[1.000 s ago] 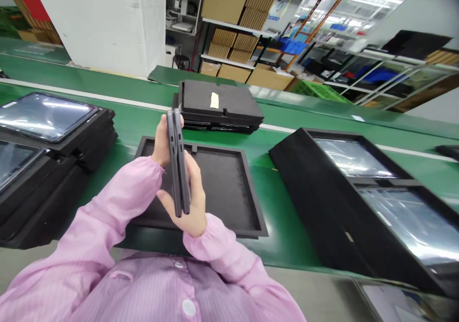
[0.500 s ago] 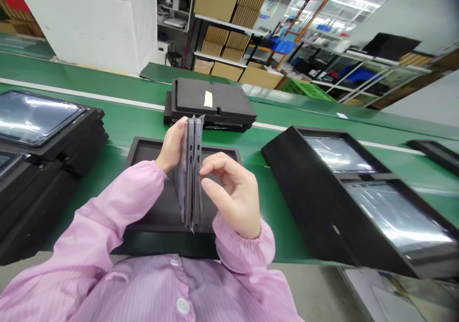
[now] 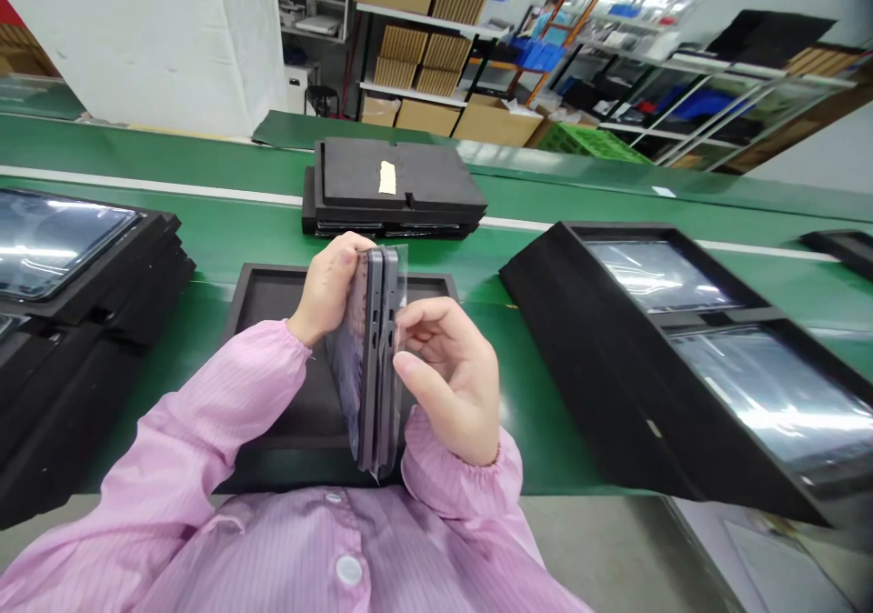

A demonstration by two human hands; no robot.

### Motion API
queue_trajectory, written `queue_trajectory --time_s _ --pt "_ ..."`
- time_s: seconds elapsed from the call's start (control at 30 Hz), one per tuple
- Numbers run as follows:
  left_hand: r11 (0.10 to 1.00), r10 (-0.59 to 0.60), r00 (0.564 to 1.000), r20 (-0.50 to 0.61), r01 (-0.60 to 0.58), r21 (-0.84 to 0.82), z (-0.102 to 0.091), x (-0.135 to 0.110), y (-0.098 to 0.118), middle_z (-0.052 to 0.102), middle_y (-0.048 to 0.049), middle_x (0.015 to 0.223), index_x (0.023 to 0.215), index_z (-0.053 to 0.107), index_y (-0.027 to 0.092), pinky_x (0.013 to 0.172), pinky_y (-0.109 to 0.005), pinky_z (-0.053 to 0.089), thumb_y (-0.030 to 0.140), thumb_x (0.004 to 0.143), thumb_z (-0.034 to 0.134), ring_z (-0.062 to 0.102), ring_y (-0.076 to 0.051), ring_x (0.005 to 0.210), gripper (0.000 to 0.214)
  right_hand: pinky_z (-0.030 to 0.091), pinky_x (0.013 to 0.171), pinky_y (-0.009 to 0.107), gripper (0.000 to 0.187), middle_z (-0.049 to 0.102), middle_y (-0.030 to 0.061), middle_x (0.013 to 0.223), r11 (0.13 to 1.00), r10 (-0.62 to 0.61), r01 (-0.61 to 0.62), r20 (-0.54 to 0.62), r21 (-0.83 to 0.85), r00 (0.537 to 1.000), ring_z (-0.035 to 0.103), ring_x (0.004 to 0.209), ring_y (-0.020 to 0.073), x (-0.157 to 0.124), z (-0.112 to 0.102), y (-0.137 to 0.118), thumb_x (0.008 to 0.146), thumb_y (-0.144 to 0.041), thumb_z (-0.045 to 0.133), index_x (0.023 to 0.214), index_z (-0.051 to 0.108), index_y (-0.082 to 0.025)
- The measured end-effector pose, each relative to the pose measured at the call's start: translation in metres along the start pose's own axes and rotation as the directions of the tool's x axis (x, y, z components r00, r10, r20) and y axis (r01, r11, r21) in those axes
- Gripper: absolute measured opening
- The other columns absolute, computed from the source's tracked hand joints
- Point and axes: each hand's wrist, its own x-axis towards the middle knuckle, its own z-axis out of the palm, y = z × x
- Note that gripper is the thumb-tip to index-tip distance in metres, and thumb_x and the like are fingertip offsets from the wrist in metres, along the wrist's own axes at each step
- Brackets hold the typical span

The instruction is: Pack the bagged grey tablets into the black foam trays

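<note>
Left hand (image 3: pixel 331 290) is gripping 2 upright devices (image 3: pixel 372 367); right hand (image 3: pixel 454 381) is resting half-curled at their clear film (image 3: pixel 402 272) (pinching or not, unclear); black tray (image 3: pixel 296 417) is lying beneath.

Left hand (image 3: pixel 328 290) grips two thin dark slabs (image 3: pixel 372 376), upright on edge, side by side. Right hand (image 3: pixel 456 381), half curled, at clear film (image 3: pixel 402 272) on their right. Black tray (image 3: pixel 290 417) below, on green counter (image 3: pixel 525 454). Behind, black stack (image 3: pixel 433 176), yellow label (image 3: pixel 387 177) on top. Glossy panels (image 3: pixel 661 275) either side.
</note>
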Motion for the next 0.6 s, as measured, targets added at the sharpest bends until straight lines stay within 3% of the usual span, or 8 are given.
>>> queue_trajectory --time_s 0.33,0.6 --pt "0.999 -0.009 1.0 -0.003 0.009 -0.037 -0.002 0.0015 -0.0071 0.057 -0.0037 0.077 0.074 0.054 0.023 0.073 -0.036 0.043 0.078 0.088 0.028 0.053 -0.019 0.073 0.063 0.052 0.062 0.023 0.014 0.062 -0.0013 0.079 0.999 0.002 -0.002 -0.002 -0.04 1.0 0.061 0.07 0.0113 0.002 0.0037 0.0006 0.082 -0.013 0.059 0.094 0.06 -0.021" --pt "1.0 -0.013 1.0 -0.016 0.013 -0.021 -0.0004 0.0014 -0.0044 0.058 -0.0043 0.075 0.073 0.054 0.023 0.073 -0.037 0.044 0.079 0.087 0.028 0.052 -0.02 0.074 0.064 0.052 0.069 0.025 0.024 0.056 -0.0027 0.082 1.0 -0.009 0.01 0.056 -0.017 0.998 0.057 0.073 0.0111 0.0009 0.0049 -0.0002 0.078 -0.013 0.061 0.099 0.054 -0.023"
